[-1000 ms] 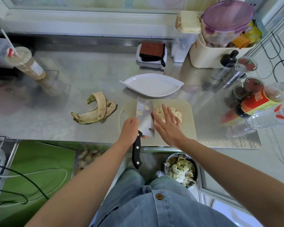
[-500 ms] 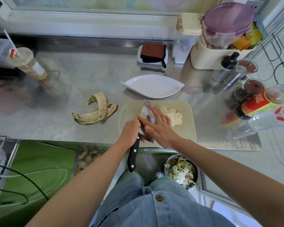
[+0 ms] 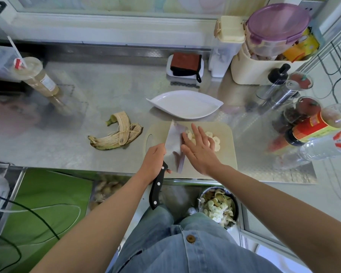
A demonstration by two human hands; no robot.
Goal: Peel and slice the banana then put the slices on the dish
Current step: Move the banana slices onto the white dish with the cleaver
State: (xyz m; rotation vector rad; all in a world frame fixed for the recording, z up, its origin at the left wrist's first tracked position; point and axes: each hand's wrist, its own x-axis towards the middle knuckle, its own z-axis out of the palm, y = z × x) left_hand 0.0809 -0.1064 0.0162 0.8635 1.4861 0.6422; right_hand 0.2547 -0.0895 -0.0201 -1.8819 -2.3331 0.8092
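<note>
Banana slices [image 3: 215, 139] lie in a heap on the beige cutting board [image 3: 227, 154]. My left hand [image 3: 154, 162] grips the black handle of a cleaver [image 3: 172, 142], its wide blade lying tilted on the board left of the slices. My right hand [image 3: 200, 152] is spread flat with straight fingers, partly over the slices and against the blade's right edge. The white leaf-shaped dish [image 3: 185, 104] sits empty just behind the board. The empty banana peel [image 3: 116, 133] lies on the steel counter to the left.
Bottles and jars [image 3: 311, 127] crowd the counter at right, with a cream caddy and a purple-lidded container [image 3: 276, 30] behind. A drink cup with a straw [image 3: 34, 75] lies at far left. A bin of scraps [image 3: 219, 207] stands below the counter edge.
The cleaver blade has tilted and swung toward the slices. My right hand slid from on top of the blade to the slice heap, fingers spread over it.
</note>
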